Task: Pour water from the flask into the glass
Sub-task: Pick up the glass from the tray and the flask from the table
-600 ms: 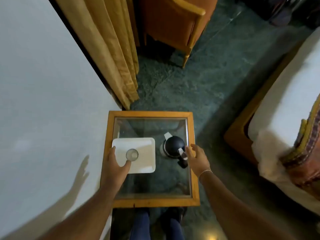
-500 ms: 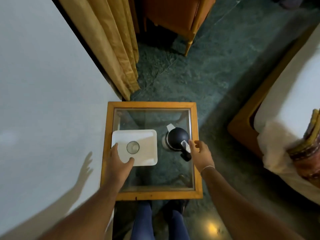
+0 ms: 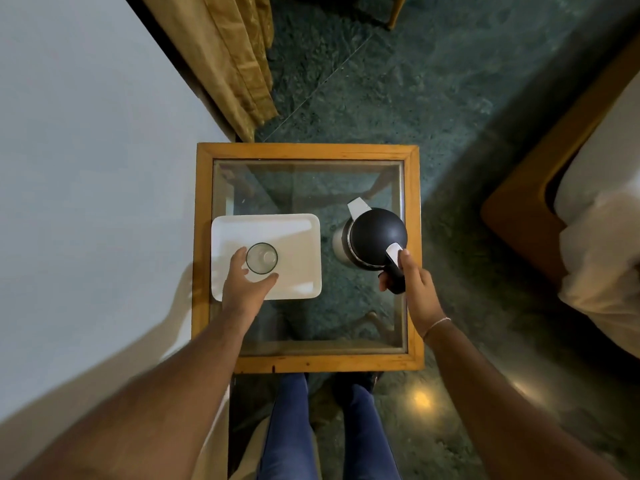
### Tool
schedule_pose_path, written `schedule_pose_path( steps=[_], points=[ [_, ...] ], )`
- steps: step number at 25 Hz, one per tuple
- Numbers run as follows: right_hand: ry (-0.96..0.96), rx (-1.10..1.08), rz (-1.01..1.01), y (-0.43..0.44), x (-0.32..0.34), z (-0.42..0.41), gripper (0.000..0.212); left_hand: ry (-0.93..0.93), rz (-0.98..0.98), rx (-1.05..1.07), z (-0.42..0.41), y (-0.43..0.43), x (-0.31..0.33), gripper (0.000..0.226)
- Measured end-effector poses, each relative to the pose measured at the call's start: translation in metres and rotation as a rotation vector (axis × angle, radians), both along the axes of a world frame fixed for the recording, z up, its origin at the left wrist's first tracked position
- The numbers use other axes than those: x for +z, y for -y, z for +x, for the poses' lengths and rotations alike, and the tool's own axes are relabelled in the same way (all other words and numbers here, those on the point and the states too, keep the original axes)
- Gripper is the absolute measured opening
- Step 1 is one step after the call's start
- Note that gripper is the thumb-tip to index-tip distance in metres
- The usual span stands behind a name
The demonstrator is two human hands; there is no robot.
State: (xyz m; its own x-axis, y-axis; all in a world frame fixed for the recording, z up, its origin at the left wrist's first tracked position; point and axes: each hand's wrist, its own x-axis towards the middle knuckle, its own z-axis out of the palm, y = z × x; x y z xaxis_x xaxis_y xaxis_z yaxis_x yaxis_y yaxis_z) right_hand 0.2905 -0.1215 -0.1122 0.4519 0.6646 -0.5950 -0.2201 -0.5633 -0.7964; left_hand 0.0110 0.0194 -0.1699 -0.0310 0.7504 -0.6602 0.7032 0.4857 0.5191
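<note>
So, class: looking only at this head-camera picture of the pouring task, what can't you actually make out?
- Water level in the flask: hidden by its dark lid.
- Whether the glass holds water: seen from straight above, too small and clear.
- Handle grip: the right hand covers it.
- Left hand touching the glass or not: unclear from above.
- White tray depth: not shown.

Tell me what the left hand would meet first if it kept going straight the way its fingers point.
The glass. The left hand is cupped just short of it on the white tray; whether the fingers already touch it is unclear.
</note>
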Motion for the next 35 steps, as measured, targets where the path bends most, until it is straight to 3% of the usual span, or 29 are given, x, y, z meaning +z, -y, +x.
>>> schedule_pose_path(
  steps=[14, 21, 27, 35],
  points=[
    [-0.098, -0.006, 0.103, -0.007, -0.020, 0.004, 0.047, 0.038, 0.127, 0.016, 0.013, -0.011, -0.037, 0.078],
    [-0.059, -0.168, 0.149, -0.035, 0.004, -0.005, 0.076, 0.090, 0.193, -0.031, -0.006, -0.019, 0.008, 0.075],
    [-0.054, -0.137, 0.156, -0.046, 0.108, -0.009, 0.077, 0.187, 0.269, -0.101, 0.001, -0.042, 0.104, 0.077],
    [-0.079, -0.201, 0.334, -0.079, 0.352, 0.008, 0.072, 0.438, 0.455, -0.046, 0.041, -0.066, 0.330, 0.065]
  ],
)
